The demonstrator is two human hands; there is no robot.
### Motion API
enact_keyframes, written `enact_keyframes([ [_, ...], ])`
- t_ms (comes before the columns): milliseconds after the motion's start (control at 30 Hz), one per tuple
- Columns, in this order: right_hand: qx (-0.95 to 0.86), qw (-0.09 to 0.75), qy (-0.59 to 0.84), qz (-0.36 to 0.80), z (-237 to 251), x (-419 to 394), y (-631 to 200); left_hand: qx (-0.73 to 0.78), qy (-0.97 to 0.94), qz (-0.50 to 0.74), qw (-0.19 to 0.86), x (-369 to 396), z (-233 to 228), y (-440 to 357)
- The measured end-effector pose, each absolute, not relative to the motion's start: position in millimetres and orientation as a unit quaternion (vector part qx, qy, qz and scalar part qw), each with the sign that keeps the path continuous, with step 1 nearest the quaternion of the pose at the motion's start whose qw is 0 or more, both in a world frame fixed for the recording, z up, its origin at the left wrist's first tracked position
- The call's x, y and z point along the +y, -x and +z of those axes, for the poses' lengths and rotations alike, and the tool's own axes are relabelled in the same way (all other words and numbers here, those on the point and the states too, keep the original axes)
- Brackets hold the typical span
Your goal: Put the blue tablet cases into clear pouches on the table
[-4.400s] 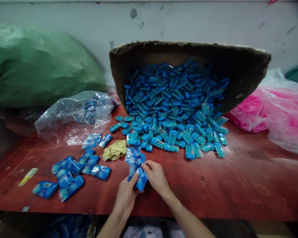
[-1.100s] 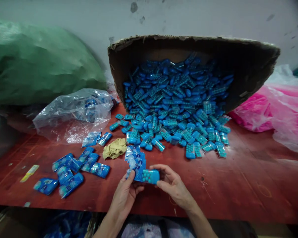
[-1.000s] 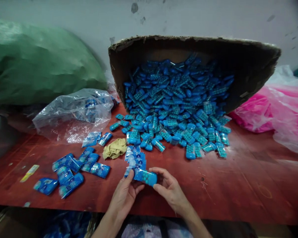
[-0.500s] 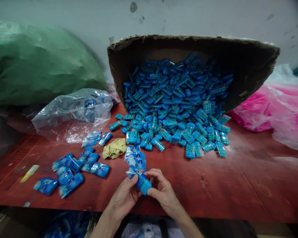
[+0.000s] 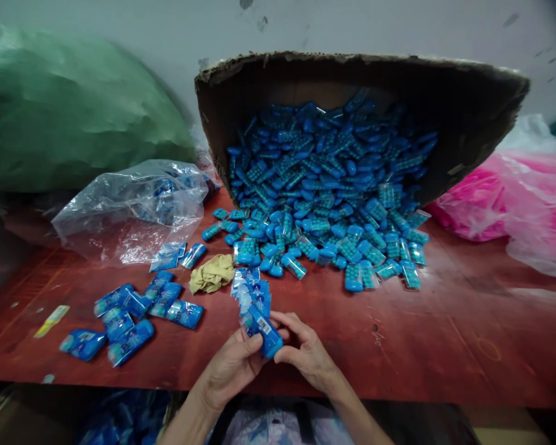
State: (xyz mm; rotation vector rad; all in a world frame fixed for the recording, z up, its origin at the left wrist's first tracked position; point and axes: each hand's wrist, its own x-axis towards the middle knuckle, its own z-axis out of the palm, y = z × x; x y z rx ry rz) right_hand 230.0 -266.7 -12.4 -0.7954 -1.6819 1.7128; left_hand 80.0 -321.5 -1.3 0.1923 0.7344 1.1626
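Both hands hold one small blue plastic container (image 5: 265,334) above the table's front edge, its printed wrapper with a barcode facing up. My left hand (image 5: 238,358) grips its left side, thumb on top. At the lower right end, my right hand (image 5: 306,352) pinches it between thumb and fingers. Just beyond lies a fanned stack of blue printed sleeves (image 5: 258,296). To the left rest several wrapped blue containers (image 5: 130,342). Many unwrapped ones with turquoise beads (image 5: 324,167) spill out of a tipped cardboard box (image 5: 472,148).
A crumpled yellowish cloth (image 5: 212,274) lies beside the sleeves. Behind it sits a clear plastic bag (image 5: 120,210) with blue items inside. A large green sack (image 5: 74,111) stands at left, pink goods in clear plastic (image 5: 519,204) at right. A yellow strip (image 5: 52,321) lies on the red table (image 5: 398,346).
The container has turned in my hands, so its barcode side now faces up more squarely. Both hands still hold it at nearly the same spot. The view has shifted slightly.
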Motion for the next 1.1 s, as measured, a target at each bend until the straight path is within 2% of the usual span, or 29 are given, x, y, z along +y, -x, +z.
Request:
enact_keyframes([
  [167, -0.602, 0.302, 0.315, 0.668, -18, -271, -226, 0.374, -0.083, 0.552, 0.740, -324, 1, -88],
  [433, -0.622, 0.327, 0.345, 0.622, -19, -274, -221, 0.389, -0.044, 0.599, 0.698, -328, 8, -103],
  [567, -0.610, 0.316, 0.323, 0.651, -19, -272, -222, 0.393, -0.045, 0.590, 0.704, -327, 12, -99],
  [833, -0.612, 0.354, 0.356, 0.611, -23, -278, -214, 0.422, -0.046, 0.585, 0.691, -323, 16, -94],
  [1100, -0.559, 0.357, 0.342, 0.665, -21, -280, -211, 0.376, -0.021, 0.579, 0.723, -325, 8, -85],
])
